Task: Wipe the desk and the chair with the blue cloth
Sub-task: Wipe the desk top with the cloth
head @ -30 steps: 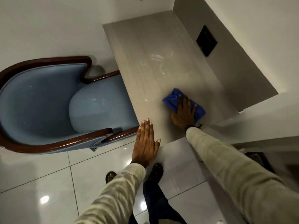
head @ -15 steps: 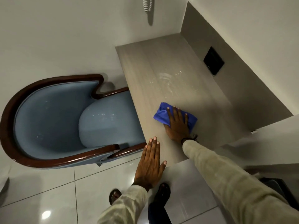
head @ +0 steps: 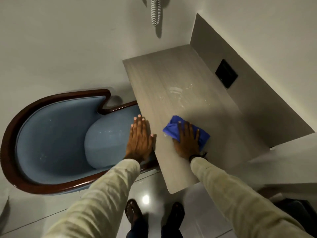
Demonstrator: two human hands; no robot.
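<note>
My right hand (head: 187, 140) lies flat on the blue cloth (head: 171, 127) and presses it onto the pale wood-grain desk (head: 163, 79), near the desk's left front part. The cloth is bunched under my palm and sticks out beyond my fingers. A wet, shiny patch shows on the desk farther back. My left hand (head: 139, 136) is spread flat with fingers together at the desk's left edge, over the seat of the blue chair (head: 56, 134). The chair has a dark wooden rim and is pushed partly under the desk.
A grey back panel with a black socket plate (head: 226, 73) rises along the desk's right side. A coiled white cord (head: 155, 11) hangs on the wall behind. Glossy white floor tiles and my sandalled feet (head: 133, 213) are below. A dark object sits at the lower right corner.
My right hand has slid the cloth leftward across the desk. My left hand has moved forward from over the floor to the desk's left edge above the chair seat.
</note>
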